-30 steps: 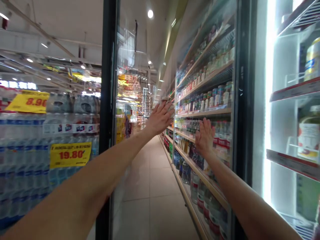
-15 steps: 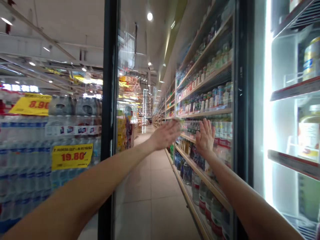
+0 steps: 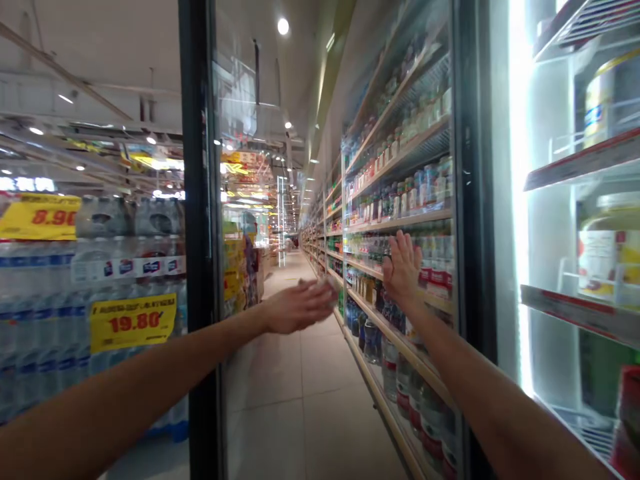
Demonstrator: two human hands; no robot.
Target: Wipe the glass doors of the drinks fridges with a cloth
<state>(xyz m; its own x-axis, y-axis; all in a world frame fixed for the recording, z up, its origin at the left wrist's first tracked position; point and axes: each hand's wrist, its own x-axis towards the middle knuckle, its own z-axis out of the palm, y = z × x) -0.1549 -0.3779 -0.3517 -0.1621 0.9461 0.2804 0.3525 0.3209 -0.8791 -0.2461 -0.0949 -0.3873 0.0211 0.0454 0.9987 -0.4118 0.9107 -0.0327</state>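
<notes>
My left hand (image 3: 299, 307) reaches across in front of the glass door (image 3: 265, 427), smeared by motion. Its fingers are bent together, and a pale patch at their tips is too blurred to name. Flat on the same door lies my right hand (image 3: 403, 268), its fingers stretched out and apart, with nothing held. A dark frame (image 3: 203, 267) edges the glass. Through the pane or mirrored in it appear shelves of bottles (image 3: 373, 340) and a tiled aisle; I cannot tell which.
On the right, a lit cooler (image 3: 550, 247) holds drinks, including a yellow-labelled bottle (image 3: 607, 247), on wire shelves. To the left, packs of bottled water (image 3: 45, 333) are stacked high under yellow price signs (image 3: 133, 322).
My left hand has swept down and to the left across the door. My right hand stays flat on the glass. The view has shifted slightly to the right.
</notes>
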